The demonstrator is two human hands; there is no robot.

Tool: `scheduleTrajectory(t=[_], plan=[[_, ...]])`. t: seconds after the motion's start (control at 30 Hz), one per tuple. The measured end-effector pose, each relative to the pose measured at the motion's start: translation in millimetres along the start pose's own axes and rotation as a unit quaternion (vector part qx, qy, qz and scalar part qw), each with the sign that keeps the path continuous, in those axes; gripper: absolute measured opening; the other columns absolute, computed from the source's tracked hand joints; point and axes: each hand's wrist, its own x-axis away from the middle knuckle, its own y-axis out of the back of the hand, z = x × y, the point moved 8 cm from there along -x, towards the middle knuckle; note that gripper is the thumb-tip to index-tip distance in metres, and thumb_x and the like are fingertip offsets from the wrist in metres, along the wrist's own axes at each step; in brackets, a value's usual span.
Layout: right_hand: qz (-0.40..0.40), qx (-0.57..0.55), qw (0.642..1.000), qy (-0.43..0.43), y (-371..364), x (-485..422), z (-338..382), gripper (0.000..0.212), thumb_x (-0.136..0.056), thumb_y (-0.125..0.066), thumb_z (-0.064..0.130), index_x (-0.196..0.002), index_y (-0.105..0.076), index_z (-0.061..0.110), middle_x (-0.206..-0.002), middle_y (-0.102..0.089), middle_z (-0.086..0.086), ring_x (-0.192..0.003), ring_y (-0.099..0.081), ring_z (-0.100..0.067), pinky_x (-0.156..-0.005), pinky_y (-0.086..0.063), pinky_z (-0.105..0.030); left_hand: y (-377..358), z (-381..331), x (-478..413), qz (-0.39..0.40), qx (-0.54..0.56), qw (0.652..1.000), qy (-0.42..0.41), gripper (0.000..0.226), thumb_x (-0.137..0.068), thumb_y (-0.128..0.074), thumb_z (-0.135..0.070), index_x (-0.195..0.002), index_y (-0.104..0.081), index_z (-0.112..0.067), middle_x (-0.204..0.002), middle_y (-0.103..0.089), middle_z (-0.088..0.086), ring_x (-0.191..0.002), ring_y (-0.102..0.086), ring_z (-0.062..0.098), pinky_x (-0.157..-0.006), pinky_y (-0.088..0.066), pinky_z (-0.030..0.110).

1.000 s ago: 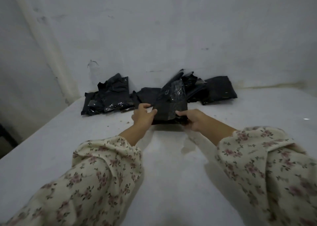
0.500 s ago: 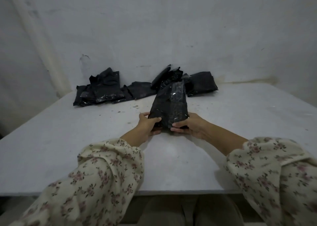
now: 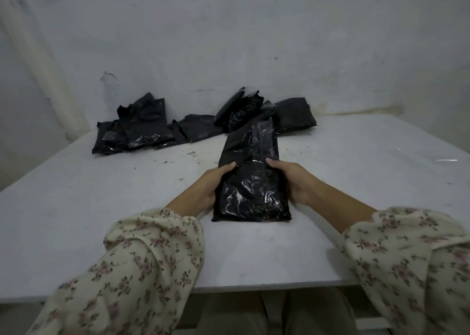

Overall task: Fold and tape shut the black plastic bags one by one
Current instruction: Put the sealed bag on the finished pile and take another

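One black bag (image 3: 251,184) lies flat on the white table (image 3: 101,207), midway along its width and nearer the near edge than the far one, with its long axis running away from the person. Its near end is filled and bulging under glossy, wrinkled plastic. Its far end is flatter and reaches toward the far edge. Two hands hold it, one on each long side. The left hand (image 3: 212,184) grips the left edge with the thumb laid on top and the fingers curled under. The right hand (image 3: 295,179) grips the right edge the same way. Both arms wear cream floral sleeves (image 3: 142,271), two in all. Along the far edge, against the pale wall (image 3: 254,42), sits a heap of black bags (image 3: 145,128) in a loose row from left of centre to right of centre. About half a dozen show, but they overlap, so the exact count cannot be told. A scatter of dark specks (image 3: 189,153) dots the table between the heap and the held bag.
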Motion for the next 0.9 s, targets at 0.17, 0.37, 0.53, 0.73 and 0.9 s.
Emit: scheduleTrajectory(t=[0.17, 0.37, 0.53, 0.73, 0.9], plan=[[-0.020, 0.042, 0.997, 0.054, 7.7, -11.6, 14.9, 0.019, -0.085, -0.062, -0.001, -0.102, -0.068, 0.005, -0.098, -0.071, -0.013, -0.083, -0.069, -0.022, -0.066, -0.057, -0.026, 6.3, -7.8, -11.3, -0.029, 0.005, 0.998, -0.050, 0.024, -0.091, -0.064, -0.011, -0.113, -0.065, -0.004, -0.088, -0.072, 0.010, -0.076, -0.070, 0.021, -0.062, -0.058, 0.029], [-0.010, -0.019, 0.992, 0.123, 7.4, -20.7, 23.3, 0.019, -0.090, -0.065, 0.016, -0.100, -0.069, 0.000, -0.095, -0.074, -0.011, -0.085, -0.072, -0.020, -0.068, -0.057, -0.025, 7.4, -20.2, -19.6, -0.010, 0.036, 0.993, -0.115, 0.017, -0.092, -0.061, -0.008, -0.108, -0.065, -0.009, -0.090, -0.073, 0.009, -0.074, -0.071, 0.018, -0.061, -0.057, 0.026], [-0.035, 0.001, 0.986, 0.164, 9.1, -28.0, 26.9, 0.014, -0.088, -0.059, -0.005, -0.097, -0.067, 0.003, -0.081, -0.074, -0.006, -0.073, -0.071, -0.016, -0.065, -0.058, -0.027, 6.8, -20.9, -25.7, -0.005, 0.016, 0.992, -0.122, 0.014, -0.092, -0.061, -0.010, -0.104, -0.068, -0.012, -0.092, -0.073, 0.009, -0.077, -0.069, 0.019, -0.066, -0.057, 0.029], [-0.013, -0.015, 0.986, 0.164, 11.3, -34.3, 27.0, 0.013, -0.092, -0.058, 0.006, -0.097, -0.069, 0.002, -0.091, -0.073, -0.011, -0.084, -0.069, -0.022, -0.085, -0.057, -0.034, 7.2, -25.4, -25.0, 0.004, -0.006, 0.991, -0.134, 0.017, -0.094, -0.058, -0.010, -0.107, -0.065, -0.017, -0.090, -0.073, 0.006, -0.073, -0.069, 0.017, -0.065, -0.058, 0.027], [-0.010, -0.005, 0.986, 0.168, 14.9, -37.2, 27.8, 0.026, -0.091, -0.053, -0.003, -0.109, -0.068, 0.008, -0.101, -0.071, -0.014, -0.091, -0.068, -0.025, -0.090, -0.054, -0.037, 11.0, -27.0, -24.0, 0.007, 0.018, 0.989, -0.147, 0.017, -0.098, -0.051, -0.008, -0.108, -0.064, -0.012, -0.094, -0.071, 0.007, -0.077, -0.068, 0.015, -0.069, -0.058, 0.025]])
